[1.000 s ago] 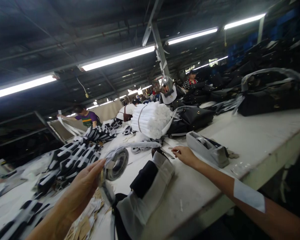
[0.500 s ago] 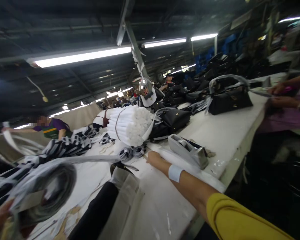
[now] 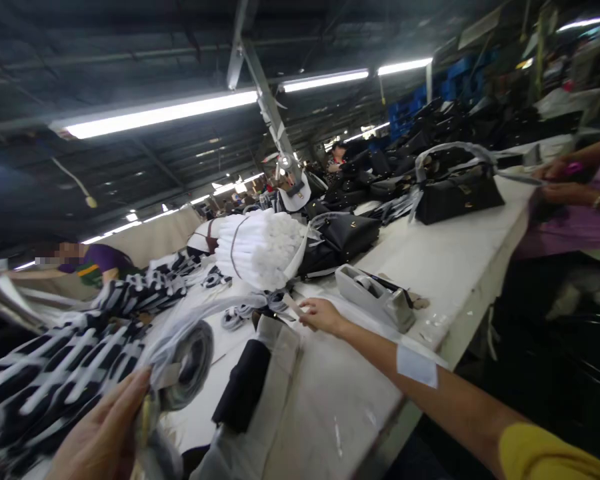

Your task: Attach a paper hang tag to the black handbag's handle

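At the lower left, nearest the camera, your left hand reaches forward with the fingers nearly straight and drawn together, their tips closed on the near side of a coiled strap in clear wrapping. The coil is raised above the white table; its wrapped length arches away to the right. Just beside it, a black roll lies slanted against translucent sheeting.

Your right arm comes in from the lower right, extended diagonally toward the table's middle, a yellow sleeve above the bare forearm and a white patch on the skin. Your right hand is low over the tabletop, fingers bent and nearly closed, pinching a narrow pale strip at the tips; the exact thumb contact cannot be told.

Near that hand, to its right, sits a grey tape dispenser. Small coils lie to its left. Beyond are a banded white bundle and a black bag, with black-and-white pieces heaped at the left.

Farther along, a black handbag stands upright, its handle wrapped. A co-worker's hands are beyond its right side; a person in purple is at far left.
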The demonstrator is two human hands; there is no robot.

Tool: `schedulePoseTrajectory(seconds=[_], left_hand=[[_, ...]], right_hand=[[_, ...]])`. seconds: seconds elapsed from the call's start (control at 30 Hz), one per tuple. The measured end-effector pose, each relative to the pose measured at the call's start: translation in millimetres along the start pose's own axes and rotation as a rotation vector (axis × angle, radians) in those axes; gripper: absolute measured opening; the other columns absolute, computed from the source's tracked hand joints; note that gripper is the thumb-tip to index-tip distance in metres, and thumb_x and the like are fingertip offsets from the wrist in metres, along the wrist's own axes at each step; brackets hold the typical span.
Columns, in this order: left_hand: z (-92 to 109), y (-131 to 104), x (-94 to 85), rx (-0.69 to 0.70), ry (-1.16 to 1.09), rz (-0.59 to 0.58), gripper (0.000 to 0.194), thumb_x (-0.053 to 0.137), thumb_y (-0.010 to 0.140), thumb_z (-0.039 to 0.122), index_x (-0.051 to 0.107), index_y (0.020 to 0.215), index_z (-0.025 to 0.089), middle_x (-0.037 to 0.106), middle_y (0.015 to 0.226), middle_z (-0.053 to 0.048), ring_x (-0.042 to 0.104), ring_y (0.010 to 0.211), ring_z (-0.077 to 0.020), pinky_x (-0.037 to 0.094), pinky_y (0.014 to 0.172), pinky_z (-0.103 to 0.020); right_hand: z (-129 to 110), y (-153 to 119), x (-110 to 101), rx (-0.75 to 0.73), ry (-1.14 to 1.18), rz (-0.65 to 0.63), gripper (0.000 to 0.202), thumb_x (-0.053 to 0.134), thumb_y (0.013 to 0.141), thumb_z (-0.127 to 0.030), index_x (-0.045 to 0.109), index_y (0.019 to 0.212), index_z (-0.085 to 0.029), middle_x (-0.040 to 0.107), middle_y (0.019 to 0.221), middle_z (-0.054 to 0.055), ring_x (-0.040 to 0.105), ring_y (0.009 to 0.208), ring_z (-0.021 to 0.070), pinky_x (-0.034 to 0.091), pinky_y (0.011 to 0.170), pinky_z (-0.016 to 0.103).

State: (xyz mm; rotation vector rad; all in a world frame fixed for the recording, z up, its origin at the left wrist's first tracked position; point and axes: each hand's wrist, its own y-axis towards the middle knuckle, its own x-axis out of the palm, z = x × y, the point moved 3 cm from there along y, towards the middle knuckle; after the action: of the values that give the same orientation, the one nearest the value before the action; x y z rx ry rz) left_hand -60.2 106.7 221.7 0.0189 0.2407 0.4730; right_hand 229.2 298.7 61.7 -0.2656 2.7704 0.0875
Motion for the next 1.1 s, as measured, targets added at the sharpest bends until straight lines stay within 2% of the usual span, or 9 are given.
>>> schedulePoseTrajectory(seconds=[0.1, 0.23, 0.37, 0.43, 0.57, 0.73, 0.83, 0.93, 1.1], left_hand=[[10.3, -18.6, 3.8, -0.118, -0.021, -0.055, 0.064, 0.083, 0.059, 0.069, 0.074, 0.108, 0.028, 0.078, 0.086, 0.001, 0.070, 0.077, -0.0247, 0.056, 0.058, -0.032], [20.4, -24.2, 10.4, -0.044, -0.088, -0.126, 0.061, 0.084, 0.064, 0.063, 0.073, 0.108, 0.022, 0.076, 0.087, 0.000, 0.067, 0.081, -0.0200, 0.052, 0.068, -0.025], [19.5, -20.5, 16.9, 0.043, -0.094, -0.174, 0.048, 0.079, 0.074, 0.057, 0.073, 0.102, 0.019, 0.074, 0.085, 0.000, 0.061, 0.073, -0.0133, 0.046, 0.067, -0.020], [19.6, -18.8, 20.1, 0.066, -0.100, -0.207, 0.045, 0.077, 0.077, 0.057, 0.073, 0.099, 0.018, 0.072, 0.081, 0.000, 0.059, 0.070, -0.0116, 0.045, 0.068, -0.020], [25.7, -22.2, 21.4, 0.090, -0.073, -0.253, 0.048, 0.074, 0.079, 0.060, 0.073, 0.098, 0.017, 0.071, 0.076, 0.000, 0.058, 0.068, -0.0115, 0.044, 0.068, -0.020], [31.5, -33.0, 14.3, 0.117, -0.048, -0.239, 0.048, 0.073, 0.079, 0.061, 0.073, 0.098, 0.016, 0.070, 0.074, 0.000, 0.057, 0.068, -0.0112, 0.041, 0.066, -0.020], [30.7, -35.7, 14.1, 0.125, -0.049, -0.234, 0.048, 0.072, 0.080, 0.061, 0.073, 0.099, 0.016, 0.071, 0.076, -0.001, 0.057, 0.069, -0.0124, 0.041, 0.067, -0.021], [29.5, -36.6, 17.8, 0.129, -0.070, -0.253, 0.049, 0.073, 0.079, 0.060, 0.073, 0.100, 0.016, 0.071, 0.078, -0.002, 0.058, 0.072, -0.0137, 0.043, 0.069, -0.022], [30.0, -40.0, 18.5, 0.151, -0.082, -0.270, 0.047, 0.071, 0.081, 0.059, 0.072, 0.097, 0.016, 0.068, 0.075, 0.000, 0.056, 0.069, -0.0127, 0.041, 0.066, -0.022]], right_hand=[[-13.7, -29.5, -8.4, -0.095, 0.201, -0.029, 0.032, 0.070, 0.089, -0.042, 0.069, 0.098, -0.012, 0.073, 0.086, 0.006, 0.069, 0.077, 0.0165, 0.055, 0.070, 0.028], [-44.0, -73.4, -9.6, -0.173, 0.365, -0.125, 0.042, 0.077, 0.077, -0.054, 0.071, 0.084, -0.013, 0.072, 0.075, 0.007, 0.065, 0.066, 0.0169, 0.048, 0.057, 0.026], [-83.4, -109.6, 8.5, -0.204, 0.400, -0.363, 0.035, 0.075, 0.079, -0.048, 0.073, 0.083, -0.014, 0.071, 0.071, 0.005, 0.061, 0.061, 0.0151, 0.045, 0.054, 0.024], [-103.4, -120.2, 17.9, -0.265, 0.354, -0.413, 0.030, 0.070, 0.084, -0.045, 0.074, 0.086, -0.015, 0.071, 0.074, 0.004, 0.062, 0.063, 0.0148, 0.045, 0.055, 0.023], [-129.6, -127.2, 27.6, -0.370, 0.167, -0.326, 0.028, 0.062, 0.088, -0.042, 0.074, 0.085, -0.017, 0.069, 0.073, 0.003, 0.059, 0.058, 0.0134, 0.043, 0.050, 0.022], [-132.2, -129.2, 32.3, -0.305, 0.123, -0.360, 0.026, 0.062, 0.086, -0.041, 0.072, 0.081, -0.017, 0.067, 0.067, 0.002, 0.055, 0.050, 0.0117, 0.040, 0.045, 0.021], [-134.2, -126.4, 39.5, -0.281, 0.193, -0.388, 0.030, 0.064, 0.086, -0.045, 0.072, 0.082, -0.016, 0.067, 0.066, 0.002, 0.054, 0.050, 0.0112, 0.040, 0.044, 0.021], [-147.0, -119.9, 53.2, -0.287, 0.331, -0.424, 0.038, 0.070, 0.081, -0.052, 0.074, 0.082, -0.015, 0.065, 0.066, 0.002, 0.054, 0.053, 0.0116, 0.042, 0.048, 0.022], [-174.8, -116.2, 69.4, -0.291, 0.517, -0.429, 0.045, 0.083, 0.066, -0.056, 0.079, 0.084, -0.015, 0.069, 0.078, 0.004, 0.058, 0.070, 0.0142, 0.052, 0.067, 0.026]])
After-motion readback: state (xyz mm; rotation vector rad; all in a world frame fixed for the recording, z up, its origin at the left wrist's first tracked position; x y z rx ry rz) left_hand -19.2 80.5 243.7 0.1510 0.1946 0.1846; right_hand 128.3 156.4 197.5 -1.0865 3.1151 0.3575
